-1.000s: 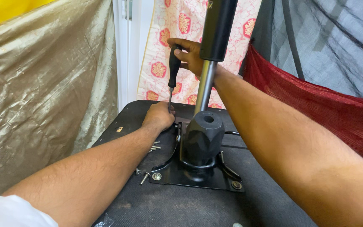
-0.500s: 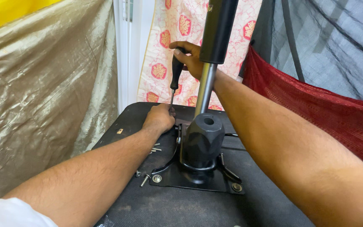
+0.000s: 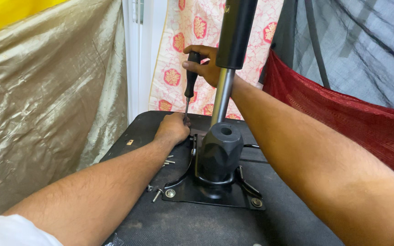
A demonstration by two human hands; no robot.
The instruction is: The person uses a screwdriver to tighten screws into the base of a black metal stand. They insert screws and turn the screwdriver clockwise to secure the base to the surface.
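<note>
The right hand (image 3: 206, 64) is wrapped around the black handle of one screwdriver (image 3: 190, 79), which stands nearly upright — its thin shaft runs down to the far left corner of a black metal plate (image 3: 215, 193). The left hand (image 3: 173, 128) is curled at that same spot, fingertips pinched around the screwdriver's tip; whatever they pinch there is hidden.

The plate lies flat on a black fabric-covered seat underside (image 3: 160, 223), with one bulky black housing (image 3: 220, 152) rising from its middle. One gas cylinder (image 3: 228, 68) stands up from the housing, silver below and black above, just beside the right hand.

Two bolts sit in the plate's near corners, one at the left (image 3: 170, 193) and one at the right (image 3: 256, 202). About four loose screws (image 3: 157, 196) lie on the seat left of the plate — the exact count is hard to tell. Draped cloths hang all around: gold, floral, red and grey.
</note>
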